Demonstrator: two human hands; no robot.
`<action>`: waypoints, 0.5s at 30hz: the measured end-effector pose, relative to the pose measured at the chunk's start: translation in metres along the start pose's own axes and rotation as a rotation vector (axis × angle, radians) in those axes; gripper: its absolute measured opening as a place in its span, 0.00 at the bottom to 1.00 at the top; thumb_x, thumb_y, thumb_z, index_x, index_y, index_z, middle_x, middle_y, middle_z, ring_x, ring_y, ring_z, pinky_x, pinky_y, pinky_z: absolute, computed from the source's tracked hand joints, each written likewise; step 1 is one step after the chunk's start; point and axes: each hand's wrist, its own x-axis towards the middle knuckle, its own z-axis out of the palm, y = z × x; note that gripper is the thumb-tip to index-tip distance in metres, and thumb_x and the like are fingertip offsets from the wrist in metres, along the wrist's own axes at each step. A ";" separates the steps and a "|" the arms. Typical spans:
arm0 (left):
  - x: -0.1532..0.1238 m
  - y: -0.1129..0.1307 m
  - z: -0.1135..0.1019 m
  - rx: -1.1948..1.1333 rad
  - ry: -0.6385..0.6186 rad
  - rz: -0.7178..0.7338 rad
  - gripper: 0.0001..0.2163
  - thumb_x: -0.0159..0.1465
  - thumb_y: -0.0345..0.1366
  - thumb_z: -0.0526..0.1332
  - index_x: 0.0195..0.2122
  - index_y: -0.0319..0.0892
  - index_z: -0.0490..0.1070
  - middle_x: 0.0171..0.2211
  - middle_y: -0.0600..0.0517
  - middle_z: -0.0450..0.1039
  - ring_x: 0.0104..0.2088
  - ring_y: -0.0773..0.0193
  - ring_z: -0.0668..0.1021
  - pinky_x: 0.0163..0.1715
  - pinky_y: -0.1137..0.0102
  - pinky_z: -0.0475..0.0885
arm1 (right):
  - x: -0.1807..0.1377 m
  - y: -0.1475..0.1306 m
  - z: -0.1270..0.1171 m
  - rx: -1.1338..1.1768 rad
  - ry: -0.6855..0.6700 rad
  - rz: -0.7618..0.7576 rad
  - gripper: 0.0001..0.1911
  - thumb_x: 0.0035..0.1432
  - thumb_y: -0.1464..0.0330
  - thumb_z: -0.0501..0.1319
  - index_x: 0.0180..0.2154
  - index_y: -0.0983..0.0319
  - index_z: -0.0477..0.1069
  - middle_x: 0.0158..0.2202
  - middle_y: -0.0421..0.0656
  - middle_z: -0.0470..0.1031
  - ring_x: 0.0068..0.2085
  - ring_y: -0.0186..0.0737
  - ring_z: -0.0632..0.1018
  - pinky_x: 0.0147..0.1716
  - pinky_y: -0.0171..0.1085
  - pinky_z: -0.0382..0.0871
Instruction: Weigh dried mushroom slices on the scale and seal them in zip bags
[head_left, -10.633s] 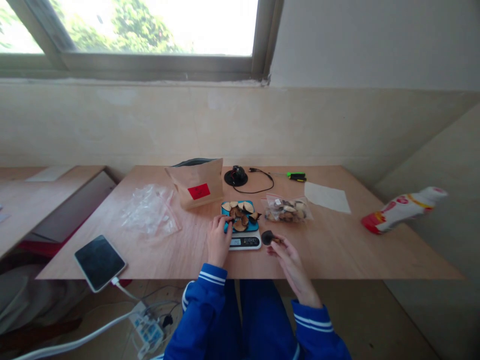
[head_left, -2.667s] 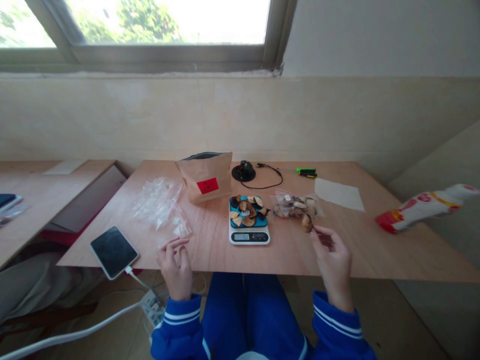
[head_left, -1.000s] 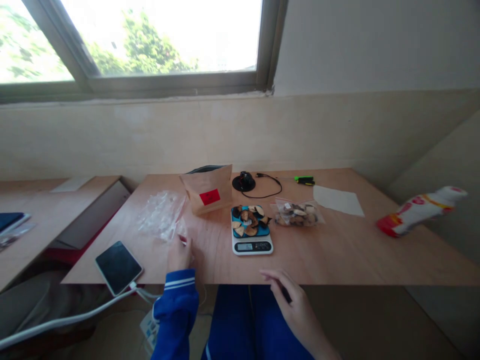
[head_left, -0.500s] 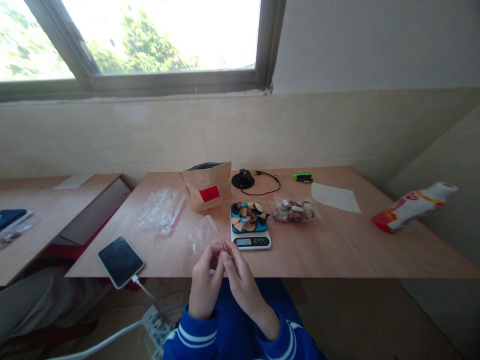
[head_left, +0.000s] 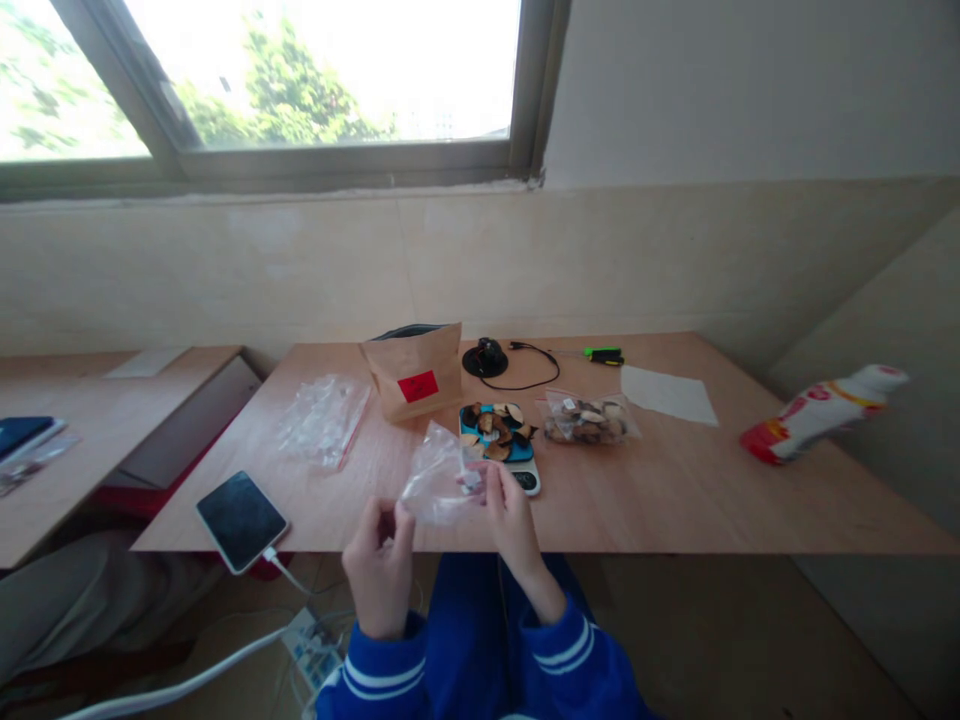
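Both hands hold a small clear zip bag (head_left: 439, 478) up over the table's near edge. My left hand (head_left: 381, 565) pinches its lower left corner; my right hand (head_left: 510, 510) pinches its right side. Just behind the bag stands a small digital scale (head_left: 501, 452) with a blue tray heaped with brown and dark dried slices. To the right of the scale lies a filled clear bag (head_left: 589, 420) of the same slices. A brown paper pouch with a red label (head_left: 415, 370) stands behind the scale to the left.
A pile of clear bags (head_left: 322, 420) lies at the left of the wooden table (head_left: 675, 490). A phone on a cable (head_left: 241, 520) sits at the near left corner. A black puck with a cord (head_left: 486, 358), a green-handled tool (head_left: 604, 354) and white paper (head_left: 669, 394) lie at the back.
My left hand took one clear bag from the pile at the left and brought it to the middle. Since half a second ago the hands have moved apart, spreading the bag between them.
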 end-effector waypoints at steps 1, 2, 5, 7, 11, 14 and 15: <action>0.003 -0.001 -0.004 0.036 0.076 -0.009 0.11 0.61 0.41 0.57 0.23 0.42 0.63 0.17 0.60 0.58 0.18 0.71 0.64 0.21 0.76 0.60 | 0.007 0.002 -0.007 -0.029 -0.010 -0.026 0.26 0.65 0.51 0.45 0.41 0.63 0.72 0.36 0.47 0.78 0.35 0.41 0.79 0.36 0.37 0.73; 0.006 -0.002 -0.008 0.056 0.115 -0.016 0.11 0.60 0.41 0.57 0.23 0.43 0.63 0.17 0.59 0.58 0.19 0.71 0.64 0.22 0.75 0.60 | 0.015 0.003 -0.014 -0.065 -0.056 -0.075 0.25 0.65 0.52 0.45 0.43 0.62 0.72 0.38 0.48 0.78 0.39 0.42 0.79 0.39 0.38 0.73; 0.016 0.000 -0.013 0.080 0.150 -0.002 0.11 0.60 0.40 0.55 0.22 0.43 0.62 0.18 0.59 0.59 0.21 0.69 0.66 0.25 0.74 0.62 | 0.043 0.005 -0.037 -0.253 -0.183 -0.289 0.23 0.66 0.55 0.48 0.54 0.58 0.68 0.54 0.48 0.71 0.56 0.44 0.71 0.55 0.44 0.64; 0.025 0.003 -0.013 0.096 0.174 0.035 0.10 0.59 0.39 0.55 0.22 0.43 0.62 0.22 0.57 0.62 0.25 0.68 0.68 0.29 0.72 0.65 | 0.065 0.011 -0.051 -0.464 -0.130 -0.364 0.26 0.63 0.54 0.51 0.59 0.58 0.62 0.62 0.50 0.62 0.64 0.48 0.61 0.61 0.51 0.54; 0.042 0.006 -0.001 0.125 0.236 0.107 0.09 0.57 0.39 0.56 0.22 0.43 0.64 0.33 0.51 0.65 0.37 0.60 0.72 0.39 0.66 0.68 | 0.100 0.031 -0.062 -0.893 -0.195 -0.275 0.43 0.52 0.47 0.60 0.63 0.59 0.55 0.67 0.54 0.49 0.68 0.63 0.44 0.61 0.61 0.45; 0.052 0.008 0.011 0.127 0.252 0.134 0.09 0.57 0.37 0.55 0.21 0.43 0.62 0.36 0.48 0.67 0.43 0.58 0.72 0.46 0.61 0.67 | 0.111 0.042 -0.062 -1.047 -0.284 -0.257 0.46 0.50 0.45 0.60 0.64 0.61 0.54 0.66 0.56 0.52 0.66 0.66 0.49 0.60 0.62 0.47; 0.055 0.009 0.015 0.118 0.241 0.136 0.09 0.58 0.36 0.55 0.20 0.43 0.60 0.37 0.48 0.68 0.44 0.58 0.72 0.48 0.61 0.66 | 0.111 0.044 -0.062 -1.067 -0.293 -0.270 0.45 0.51 0.45 0.60 0.63 0.62 0.55 0.65 0.56 0.54 0.65 0.65 0.53 0.59 0.60 0.50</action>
